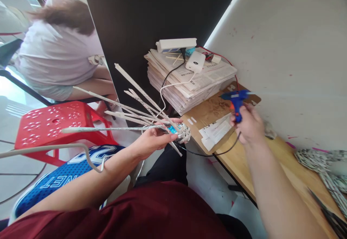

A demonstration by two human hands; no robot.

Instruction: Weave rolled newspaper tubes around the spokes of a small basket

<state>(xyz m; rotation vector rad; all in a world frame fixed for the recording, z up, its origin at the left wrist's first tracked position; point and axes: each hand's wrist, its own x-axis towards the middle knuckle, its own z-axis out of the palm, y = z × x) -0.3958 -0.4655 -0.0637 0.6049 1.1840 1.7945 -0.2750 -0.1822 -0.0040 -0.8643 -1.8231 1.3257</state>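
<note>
The left hand (153, 141) pinches a small woven paper piece (185, 134) above the lap, its long paper strips (132, 109) fanning out loose to the left; the right hand (251, 123) grips a blue glue gun (237, 103) over the cardboard (213, 105) on the desk (282, 159). The hands are well apart. This looks like a gluing step in the weaving; applying glue would call for bringing the nozzle to the weave while keeping fingertips clear.
</note>
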